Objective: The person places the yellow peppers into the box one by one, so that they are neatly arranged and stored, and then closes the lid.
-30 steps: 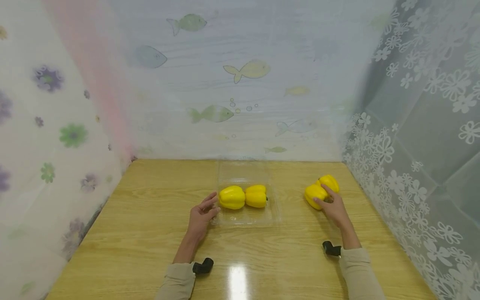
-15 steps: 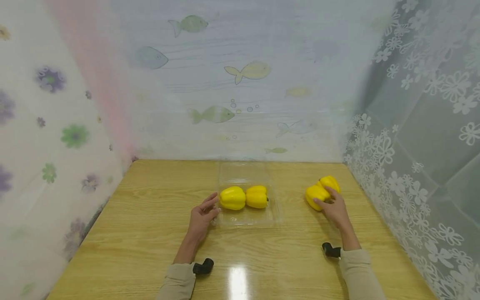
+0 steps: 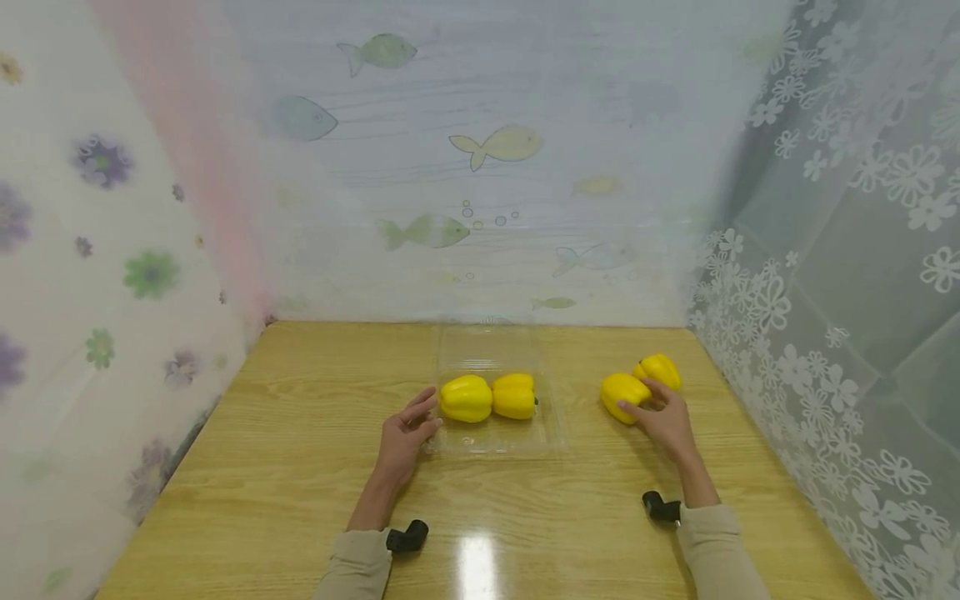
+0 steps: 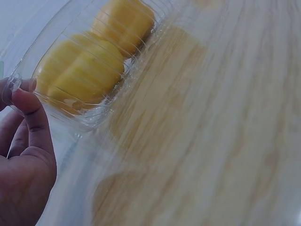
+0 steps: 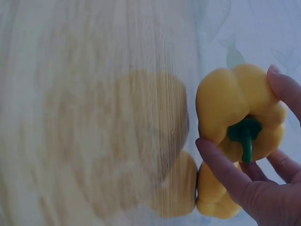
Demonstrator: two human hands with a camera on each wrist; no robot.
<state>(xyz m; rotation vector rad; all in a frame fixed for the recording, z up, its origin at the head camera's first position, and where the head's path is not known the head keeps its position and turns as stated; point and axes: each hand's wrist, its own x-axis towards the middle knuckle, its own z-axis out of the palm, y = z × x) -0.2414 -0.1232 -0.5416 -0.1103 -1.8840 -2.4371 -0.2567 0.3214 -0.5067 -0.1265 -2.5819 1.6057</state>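
Note:
My right hand (image 3: 666,418) grips a yellow bell pepper (image 3: 622,395) at the right of the table; its green stem (image 5: 245,136) shows in the right wrist view. Just behind it lies another yellow bell pepper (image 3: 660,372). A clear plastic clamshell box (image 3: 551,433), lid raised at the back, stands mid-table with two yellow bell peppers in it, a left one (image 3: 467,398) and a right one (image 3: 514,396). At the box's left side, my left hand (image 3: 401,437) pinches its rim between thumb and fingers, as the left wrist view (image 4: 28,141) makes plain.
The wooden table (image 3: 300,467) carries all of this. A fish-patterned sheet (image 3: 480,192) hangs at its back edge, with a flowered sheet (image 3: 150,350) on the left and a lace-patterned one (image 3: 817,350) on the right.
My right hand has moved the gripped bell pepper slightly left, away from the one behind it. The left hand stays at the box.

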